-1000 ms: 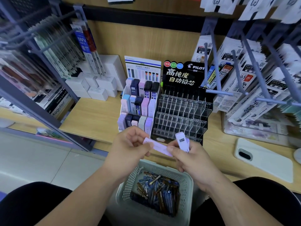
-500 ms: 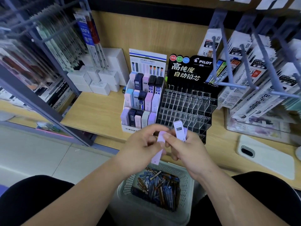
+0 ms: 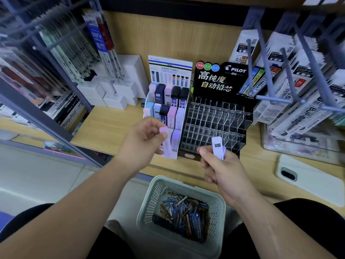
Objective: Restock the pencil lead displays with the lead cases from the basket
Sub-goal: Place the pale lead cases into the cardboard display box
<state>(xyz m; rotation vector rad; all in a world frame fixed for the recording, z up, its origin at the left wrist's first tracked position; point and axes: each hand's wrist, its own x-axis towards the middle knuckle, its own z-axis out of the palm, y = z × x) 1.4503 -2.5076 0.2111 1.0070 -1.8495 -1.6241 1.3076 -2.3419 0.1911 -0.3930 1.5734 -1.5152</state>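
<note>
Your left hand [image 3: 143,141] holds a lilac lead case [image 3: 166,145] in a closed grip, nearly upright, with the pastel display [image 3: 170,70] just beyond it; your right hand [image 3: 222,171] clasps a second case [image 3: 217,146], farther off.

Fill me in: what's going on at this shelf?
A person is restocking pencil lead displays. The left hand pinches a lilac lead case just in front of the white tiered display, which is mostly full. The right hand grips a white lead case upright, possibly with another behind it, in front of the clear Pilot rack, whose slots look empty. The basket below holds many blue and brown cases.
</note>
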